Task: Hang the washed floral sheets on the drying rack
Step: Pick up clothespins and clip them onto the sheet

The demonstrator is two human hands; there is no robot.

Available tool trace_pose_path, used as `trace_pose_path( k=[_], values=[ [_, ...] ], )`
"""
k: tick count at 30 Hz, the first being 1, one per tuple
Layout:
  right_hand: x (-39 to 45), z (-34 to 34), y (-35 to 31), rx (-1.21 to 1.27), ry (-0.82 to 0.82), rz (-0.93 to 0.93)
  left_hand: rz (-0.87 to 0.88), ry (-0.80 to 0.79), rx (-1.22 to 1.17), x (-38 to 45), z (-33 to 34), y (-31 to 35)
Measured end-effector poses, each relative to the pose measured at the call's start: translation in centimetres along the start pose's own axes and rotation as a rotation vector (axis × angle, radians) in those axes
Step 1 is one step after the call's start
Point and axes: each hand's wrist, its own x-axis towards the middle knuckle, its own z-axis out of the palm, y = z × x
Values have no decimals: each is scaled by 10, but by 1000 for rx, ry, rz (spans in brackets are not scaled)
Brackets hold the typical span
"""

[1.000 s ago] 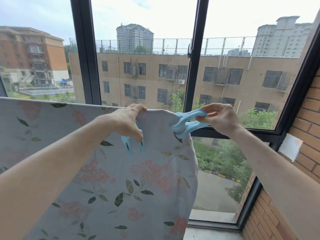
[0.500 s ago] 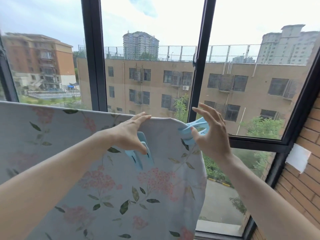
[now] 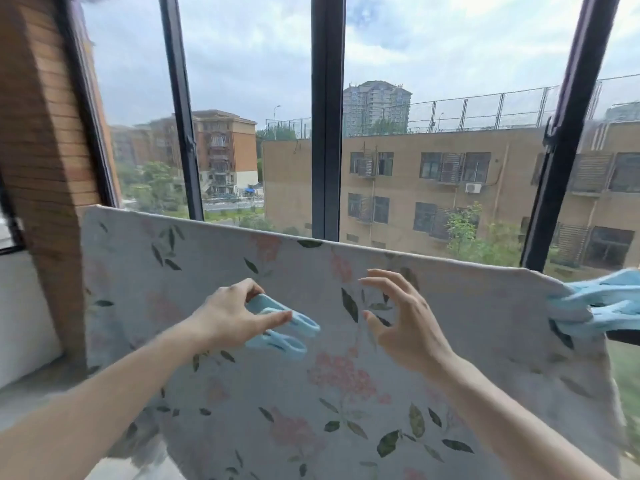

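A pale grey floral sheet (image 3: 467,327) hangs spread over a rail that it hides, in front of the window. A light blue clothes peg (image 3: 602,308) clamps its top right corner. My left hand (image 3: 228,317) grips a second light blue peg (image 3: 284,329) in front of the sheet's middle, below its top edge. My right hand (image 3: 405,323) hovers beside it with fingers spread and holds nothing. The drying rack itself is covered by the sheet.
Black window frames (image 3: 325,116) stand right behind the sheet. A brick pillar (image 3: 45,161) rises at the left, with a grey sill (image 3: 41,386) below it. Buildings and trees lie outside the glass.
My right hand let go of the peg now clamped on the sheet's right corner. The view swung left, and both hands came away from the top edge; the left still holds its peg.
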Motion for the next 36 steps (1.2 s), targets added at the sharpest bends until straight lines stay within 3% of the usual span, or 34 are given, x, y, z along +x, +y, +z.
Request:
trace_pose_path(
  k=[6, 13, 25, 36],
  values=[
    [43, 95, -79, 44, -107, -54, -160, 114, 13, -23, -92, -109],
    [80, 177, -154, 115, -148, -73, -317, 192, -139, -37, -172, -220],
    [156, 274, -233, 121, -217, -114, -270, 379, -159, -39, -253, -323],
    [258, 382, -251, 165, -209, -171, -215, 448, -38, 44, -316, -403]
  ],
)
